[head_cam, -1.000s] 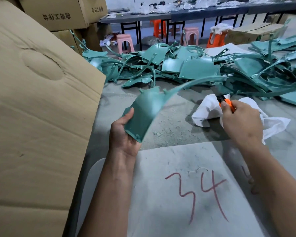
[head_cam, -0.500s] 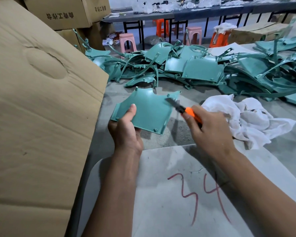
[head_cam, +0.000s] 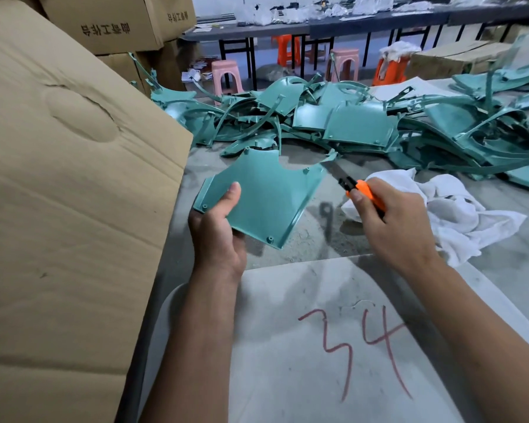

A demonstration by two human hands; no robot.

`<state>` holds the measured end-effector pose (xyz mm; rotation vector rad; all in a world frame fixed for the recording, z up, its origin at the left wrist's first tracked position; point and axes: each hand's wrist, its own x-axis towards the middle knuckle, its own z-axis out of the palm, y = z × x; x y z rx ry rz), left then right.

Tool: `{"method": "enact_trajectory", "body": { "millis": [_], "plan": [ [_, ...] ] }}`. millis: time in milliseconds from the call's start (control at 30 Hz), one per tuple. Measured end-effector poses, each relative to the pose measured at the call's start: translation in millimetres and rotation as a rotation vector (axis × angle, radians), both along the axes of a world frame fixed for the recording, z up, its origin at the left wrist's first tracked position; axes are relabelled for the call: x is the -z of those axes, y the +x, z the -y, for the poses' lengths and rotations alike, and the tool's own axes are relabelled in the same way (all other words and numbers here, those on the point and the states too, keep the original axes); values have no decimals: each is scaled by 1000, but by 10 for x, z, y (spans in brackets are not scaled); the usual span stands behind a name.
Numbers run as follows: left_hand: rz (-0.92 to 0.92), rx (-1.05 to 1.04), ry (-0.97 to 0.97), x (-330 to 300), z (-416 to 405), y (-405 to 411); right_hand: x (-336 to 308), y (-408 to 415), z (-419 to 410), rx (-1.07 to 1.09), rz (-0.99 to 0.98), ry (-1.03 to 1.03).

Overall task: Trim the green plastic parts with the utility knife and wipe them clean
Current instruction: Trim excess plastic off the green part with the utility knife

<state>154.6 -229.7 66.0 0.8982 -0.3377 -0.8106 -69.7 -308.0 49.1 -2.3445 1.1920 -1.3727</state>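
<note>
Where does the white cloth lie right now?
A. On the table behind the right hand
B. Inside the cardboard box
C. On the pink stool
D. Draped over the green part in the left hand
A: the white cloth lies crumpled on the table just beyond the right hand, which grips the utility knife.

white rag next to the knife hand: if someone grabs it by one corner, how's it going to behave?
The white rag lies crumpled in soft folds on the table, so it would probably hang limp rather than keep its shape. It looks like thin cloth, so likely light for its bulk. It shouldn't roll or slide far; pushed, it would more likely bunch up.
</note>
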Motion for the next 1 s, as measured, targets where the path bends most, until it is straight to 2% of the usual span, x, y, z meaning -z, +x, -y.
{"method": "enact_trajectory", "body": {
  "millis": [67,133,200,267,333,400,500,567,600,733,800,867,933,1000],
  "plan": [
    [12,69,-28,-27,-37,6,-27,-9,-30,-159,45,-31],
    [5,161,-41,-34,-82,28,-11,-7,-10,-169,110,-6],
    [11,239,-50,-34,-131,86,4,-34,47,-28,145,22],
    [26,272,-69,-37,-170,129,10,-121,119,167,88,97],
    [72,239,-102,-40,-166,124,14,-229,182,352,-1,168],
    [207,162,-129,-46,-136,103,7,-246,187,413,6,154],
    [417,108,-124,-26,-103,96,-33,-122,73,186,66,70],
    [482,138,-124,-2,-101,97,-33,-28,-6,-4,24,109],
    [480,151,-130,6,-100,102,-20,-4,-16,-26,-34,145],
    [332,176,-222,-34,-111,126,-8,-123,128,313,-290,223],
    [151,144,-259,-71,-100,120,-16,-204,176,426,-249,219],
    [-138,115,-202,-73,-39,106,-36,-179,140,362,-101,139],
    [-393,105,-124,-63,21,51,-71,-62,23,152,-24,49],
    [-486,130,-131,-47,70,-41,-66,90,-122,-71,-40,34]
  ]
}}
